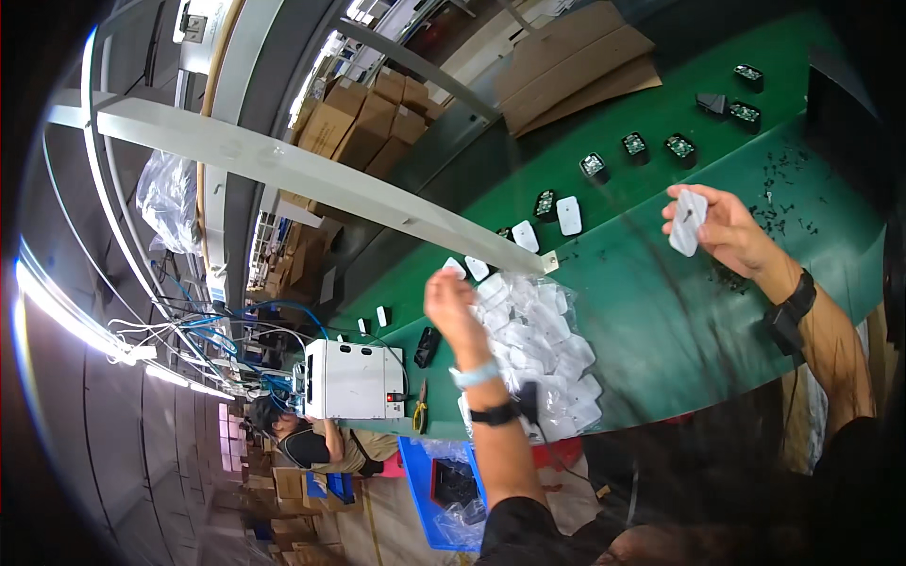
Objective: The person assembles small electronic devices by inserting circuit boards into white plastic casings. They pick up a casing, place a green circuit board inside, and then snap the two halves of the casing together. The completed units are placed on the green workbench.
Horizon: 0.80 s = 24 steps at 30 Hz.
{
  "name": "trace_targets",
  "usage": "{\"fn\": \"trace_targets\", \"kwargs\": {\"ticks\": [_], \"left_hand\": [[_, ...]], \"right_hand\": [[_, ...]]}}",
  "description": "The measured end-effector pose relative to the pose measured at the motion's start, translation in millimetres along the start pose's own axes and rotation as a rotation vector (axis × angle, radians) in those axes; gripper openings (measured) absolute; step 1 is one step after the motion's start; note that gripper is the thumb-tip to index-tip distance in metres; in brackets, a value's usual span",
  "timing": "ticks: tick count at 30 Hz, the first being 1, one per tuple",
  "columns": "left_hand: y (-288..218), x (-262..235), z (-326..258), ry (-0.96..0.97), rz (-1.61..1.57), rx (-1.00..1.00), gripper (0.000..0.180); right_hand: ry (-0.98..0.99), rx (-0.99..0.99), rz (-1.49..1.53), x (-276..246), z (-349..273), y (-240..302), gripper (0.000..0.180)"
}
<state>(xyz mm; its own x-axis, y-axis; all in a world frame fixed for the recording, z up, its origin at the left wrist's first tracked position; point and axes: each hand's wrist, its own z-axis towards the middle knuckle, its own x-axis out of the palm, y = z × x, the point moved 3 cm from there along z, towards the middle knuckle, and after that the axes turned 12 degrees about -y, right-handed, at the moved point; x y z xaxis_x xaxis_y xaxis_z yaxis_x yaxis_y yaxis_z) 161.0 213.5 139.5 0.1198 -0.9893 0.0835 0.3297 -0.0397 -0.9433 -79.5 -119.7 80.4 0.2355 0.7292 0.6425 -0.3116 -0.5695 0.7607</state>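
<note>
White plastic cover, flat and rounded at the corners, was pinched between the thumb and fingers of the right hand and held up above the green conveyor belt, well clear of its surface. The left hand reached down with fingers curled onto a clear bag of matching white covers lying at the belt's near edge; whether it had gripped one could not be told. Beyond the hands, a line of small black housings and a few loose white covers ran along the belt, with dark screws scattered near the raised cover. A white machine box trailing blue cables stood at the belt's end, yellow-handled pliers beside it, and another person sat below. Stacked cardboard boxes lined the far side. The light pinch looked loose enough that the cover could slip and land among the screws, and the open bag seemed close enough to the edge for a careless pull to spill its covers off the belt.
</note>
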Motion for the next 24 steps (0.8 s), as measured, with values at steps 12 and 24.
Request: {"fn": "trace_targets", "kwargs": {"ticks": [12, 24], "left_hand": [[193, -109, 214, 0.08, 1.287, 0.282, 0.05], [1, -81, 75, -0.063, 0.046, 0.087, 0.033]], "right_hand": [[-0.031, -0.053, 0.001, -33, 6, 10, 0.066], [0.053, 0.006, 0.113, -31, 10, -1, 0.059]]}}
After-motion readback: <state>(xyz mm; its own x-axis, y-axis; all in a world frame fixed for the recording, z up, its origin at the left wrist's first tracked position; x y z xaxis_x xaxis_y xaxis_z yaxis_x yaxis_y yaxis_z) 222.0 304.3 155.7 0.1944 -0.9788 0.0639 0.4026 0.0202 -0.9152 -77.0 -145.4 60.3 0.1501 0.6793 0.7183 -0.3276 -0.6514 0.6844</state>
